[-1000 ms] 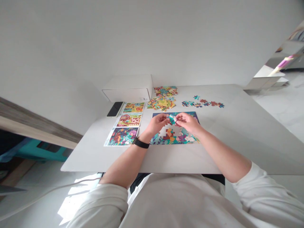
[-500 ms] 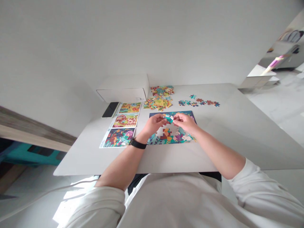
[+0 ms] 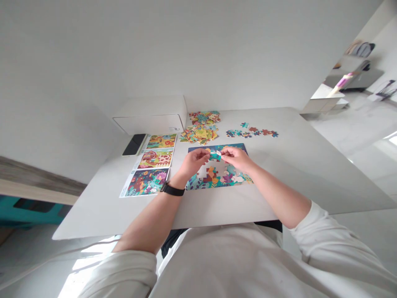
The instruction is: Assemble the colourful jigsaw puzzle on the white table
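Between my two hands is a small teal and white puzzle piece (image 3: 215,155), held above the upper part of a jigsaw puzzle (image 3: 194,182). My left hand (image 3: 197,160) pinches its left side, and my right hand (image 3: 235,159) pinches its right side. The puzzle beneath is partly assembled, with dark blue along the far edge and leaves, flowers and a white rabbit along the near edge. A pale gap shows in its middle, partly covered by my hands.
Loose puzzle pieces (image 3: 247,134) lie in a row behind the puzzle. Heaps of yellow pieces (image 3: 200,134) and multicoloured pieces (image 3: 204,117) sit farther left. A picture sheet (image 3: 125,188), a phone (image 3: 134,145) and a white box (image 3: 149,123) occupy the table's left side.
The whole view has shifted, so the table sits slightly farther left. The puzzle piece has turned a little between my fingers; both hands still hold it.
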A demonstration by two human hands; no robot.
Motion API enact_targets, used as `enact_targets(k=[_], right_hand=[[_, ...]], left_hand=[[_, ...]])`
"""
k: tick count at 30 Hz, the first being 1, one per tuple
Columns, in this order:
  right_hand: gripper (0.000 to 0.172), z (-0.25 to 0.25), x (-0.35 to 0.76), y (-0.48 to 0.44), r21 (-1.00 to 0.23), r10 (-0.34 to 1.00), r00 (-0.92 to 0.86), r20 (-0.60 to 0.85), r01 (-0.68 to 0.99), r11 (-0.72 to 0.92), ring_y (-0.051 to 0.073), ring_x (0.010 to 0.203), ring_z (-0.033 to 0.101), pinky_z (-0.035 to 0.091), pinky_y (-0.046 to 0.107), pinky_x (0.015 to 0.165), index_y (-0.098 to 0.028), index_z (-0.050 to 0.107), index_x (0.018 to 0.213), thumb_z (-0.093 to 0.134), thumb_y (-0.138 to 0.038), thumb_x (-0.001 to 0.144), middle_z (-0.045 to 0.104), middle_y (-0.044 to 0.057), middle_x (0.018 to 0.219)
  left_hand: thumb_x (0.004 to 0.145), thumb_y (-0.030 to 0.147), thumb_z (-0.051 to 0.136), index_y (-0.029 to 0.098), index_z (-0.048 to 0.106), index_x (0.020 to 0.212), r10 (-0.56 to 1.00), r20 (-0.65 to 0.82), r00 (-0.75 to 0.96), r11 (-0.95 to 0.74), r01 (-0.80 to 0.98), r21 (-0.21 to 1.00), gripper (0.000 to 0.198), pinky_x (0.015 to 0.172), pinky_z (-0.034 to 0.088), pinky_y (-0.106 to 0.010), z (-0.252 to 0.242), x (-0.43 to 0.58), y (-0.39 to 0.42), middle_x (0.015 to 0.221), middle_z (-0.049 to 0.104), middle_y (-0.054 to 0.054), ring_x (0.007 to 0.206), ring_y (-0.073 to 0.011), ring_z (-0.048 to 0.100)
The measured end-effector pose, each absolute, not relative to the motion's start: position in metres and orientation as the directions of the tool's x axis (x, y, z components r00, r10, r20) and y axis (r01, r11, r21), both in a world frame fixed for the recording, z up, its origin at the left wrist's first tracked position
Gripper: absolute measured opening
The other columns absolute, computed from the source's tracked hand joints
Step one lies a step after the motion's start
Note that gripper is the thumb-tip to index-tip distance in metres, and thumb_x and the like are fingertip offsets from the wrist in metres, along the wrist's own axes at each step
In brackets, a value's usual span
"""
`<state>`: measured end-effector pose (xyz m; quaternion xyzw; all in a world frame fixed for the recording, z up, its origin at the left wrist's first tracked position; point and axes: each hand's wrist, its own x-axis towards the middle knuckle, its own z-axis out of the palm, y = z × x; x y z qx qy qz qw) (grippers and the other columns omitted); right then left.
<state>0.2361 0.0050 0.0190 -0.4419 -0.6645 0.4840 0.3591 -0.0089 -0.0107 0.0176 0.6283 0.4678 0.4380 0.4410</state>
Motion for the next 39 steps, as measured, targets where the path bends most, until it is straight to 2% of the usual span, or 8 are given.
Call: enact_targets(k=[5,10,19,22,26,30,34,39], right_hand=[[0.035,0.016,0.237,0.008,-0.962,0.941,-0.327,0.083,0.221,0.161,0.019,0.077,0.069,0.056,0.031,0.073,-0.024,0.073,0.104,0.078,-0.052,0.082,0.075,0.002,0.085],[0.037,0.019,0.24,0.009,-0.962,0.934,-0.333,0.128,0.186,0.199,0.017,0.074,0.067,0.054,0.03,0.071,-0.023,0.073,0.11,0.078,-0.048,0.083,0.07,-0.001,0.08],[0.04,0.016,0.243,0.005,-0.972,0.858,-0.513,0.031,0.184,0.145,0.019,0.074,0.073,0.057,0.03,0.07,-0.024,0.069,0.114,0.084,-0.04,0.08,0.074,-0.002,0.078],[0.044,0.014,0.244,0.006,-0.966,0.848,-0.53,-0.004,0.223,0.134,0.019,0.075,0.074,0.057,0.031,0.07,-0.025,0.069,0.119,0.086,-0.041,0.081,0.076,-0.002,0.081],[0.037,0.016,0.245,0.007,-0.963,0.867,-0.497,0.032,0.217,0.16,0.02,0.084,0.075,0.059,0.032,0.077,-0.025,0.074,0.112,0.085,-0.049,0.085,0.078,0.002,0.091],[0.033,0.019,0.244,0.006,-0.954,0.842,-0.54,0.012,0.247,0.172,0.018,0.075,0.071,0.056,0.03,0.073,-0.023,0.076,0.103,0.086,-0.045,0.081,0.073,-0.001,0.078],[0.028,0.018,0.243,0.006,-0.944,0.839,-0.541,-0.05,0.301,0.138,0.016,0.067,0.068,0.051,0.027,0.063,-0.023,0.075,0.092,0.088,-0.041,0.076,0.073,-0.002,0.073],[0.027,0.015,0.248,0.009,-0.927,0.832,-0.528,-0.169,0.372,0.048,0.015,0.057,0.064,0.045,0.025,0.052,-0.024,0.072,0.084,0.092,-0.038,0.071,0.071,-0.003,0.065]], left_hand=[[0.082,0.053,0.083,0.018,0.076,0.094,0.977,0.11,0.18,-0.148,0.213,0.966,0.038,0.063,0.052,-0.027,0.021,-0.009,-0.013,0.082,0.076,-0.004,0.068,-0.0142,0.065],[0.079,0.05,0.086,0.017,0.075,0.095,0.975,0.106,0.197,-0.143,0.184,0.972,0.038,0.064,0.053,-0.027,0.021,-0.007,-0.013,0.085,0.076,-0.005,0.069,-0.0143,0.065],[0.081,0.055,0.086,0.018,0.071,0.104,0.973,0.164,0.161,-0.187,0.14,0.972,0.046,0.067,0.056,-0.028,0.018,-0.005,-0.013,0.091,0.077,-0.007,0.075,-0.0157,0.068],[0.083,0.054,0.083,0.018,0.072,0.099,0.969,0.178,0.171,-0.207,0.174,0.963,0.041,0.066,0.054,-0.028,0.021,-0.002,-0.016,0.089,0.077,-0.006,0.072,-0.0154,0.067],[0.087,0.05,0.078,0.019,0.075,0.094,0.958,0.173,0.23,-0.231,0.256,0.939,0.032,0.065,0.051,-0.027,0.025,0.002,-0.021,0.085,0.076,-0.005,0.072,-0.0164,0.066],[0.09,0.044,0.073,0.02,0.078,0.092,0.94,0.166,0.297,-0.268,0.347,0.899,0.025,0.064,0.05,-0.027,0.025,0.005,-0.024,0.081,0.075,-0.003,0.07,-0.0164,0.065],[0.093,0.041,0.07,0.021,0.079,0.094,0.923,0.202,0.327,-0.329,0.398,0.856,0.021,0.074,0.055,-0.03,0.023,0.007,-0.024,0.085,0.078,-0.004,0.077,-0.019,0.069],[0.094,0.036,0.07,0.024,0.08,0.102,0.878,0.292,0.379,-0.459,0.496,0.737,0.017,0.094,0.057,-0.038,0.023,0.004,-0.026,0.104,0.082,-0.007,0.097,-0.025,0.074]])
